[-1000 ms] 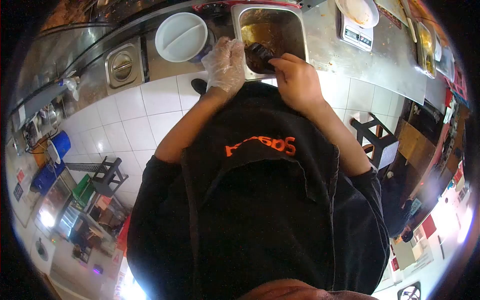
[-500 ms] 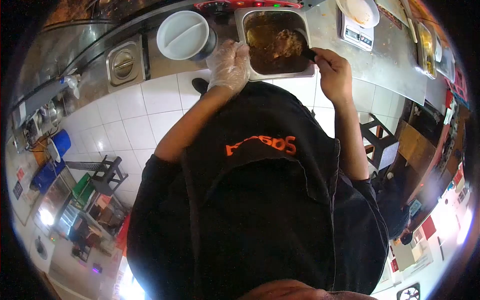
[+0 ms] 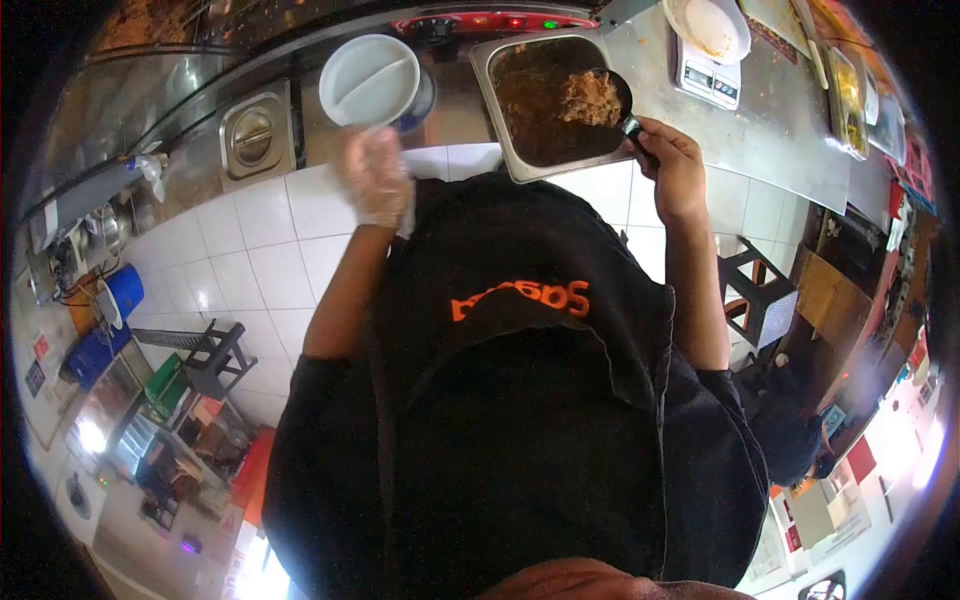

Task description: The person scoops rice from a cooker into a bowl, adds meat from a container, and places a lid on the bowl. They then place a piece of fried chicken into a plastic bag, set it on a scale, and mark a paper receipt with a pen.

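My right hand (image 3: 674,165) is closed around the black handle of a serving spoon (image 3: 625,98). A heap of shredded meat (image 3: 590,99) fills the spoon, which is over the steel food pan (image 3: 517,170) of brown, oily liquid. My left hand (image 3: 376,177), in a clear plastic glove, is just below a white divided container (image 3: 335,95) and apart from the pan. Motion smears its fingers, so their pose cannot be made out. The container rests on a dark round base, left of the pan.
To the right, a digital scale (image 3: 705,78) bears a white food-stained bowl (image 3: 712,28). A lidded steel pan (image 3: 252,138) is set into the counter on the left. A black stool (image 3: 757,295) stands on the tiled floor at right.
My left hand has come away from the pan's left edge and moved left and down toward my body. The pan has tilted slightly; the loaded spoon has shifted a little right.
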A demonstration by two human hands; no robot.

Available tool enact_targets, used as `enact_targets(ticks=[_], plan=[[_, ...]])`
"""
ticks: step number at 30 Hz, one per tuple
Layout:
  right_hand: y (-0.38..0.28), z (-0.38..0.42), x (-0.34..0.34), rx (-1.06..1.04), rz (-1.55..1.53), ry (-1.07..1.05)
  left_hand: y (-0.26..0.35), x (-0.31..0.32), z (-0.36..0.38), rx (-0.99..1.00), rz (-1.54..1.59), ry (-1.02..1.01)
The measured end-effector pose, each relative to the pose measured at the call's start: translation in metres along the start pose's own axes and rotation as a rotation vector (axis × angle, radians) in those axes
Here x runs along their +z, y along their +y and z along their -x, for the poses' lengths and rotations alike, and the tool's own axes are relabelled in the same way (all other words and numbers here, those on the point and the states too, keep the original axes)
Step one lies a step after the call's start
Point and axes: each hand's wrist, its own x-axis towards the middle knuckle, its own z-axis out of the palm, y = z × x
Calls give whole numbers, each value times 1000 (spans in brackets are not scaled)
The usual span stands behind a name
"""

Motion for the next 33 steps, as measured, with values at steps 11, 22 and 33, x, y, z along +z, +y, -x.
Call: enact_targets(ticks=[11, 22, 33], plan=[[-5, -11, 0, -40, -76, -165, -71, -31, -82, -516, -362, -335], [-42, -42, 150, -354, 459, -325, -61, -37, -77, -500, -170, -372], [-12, -70, 207, -1306, 1191, -230, -63, -44, -51, -404, -31, -154]])
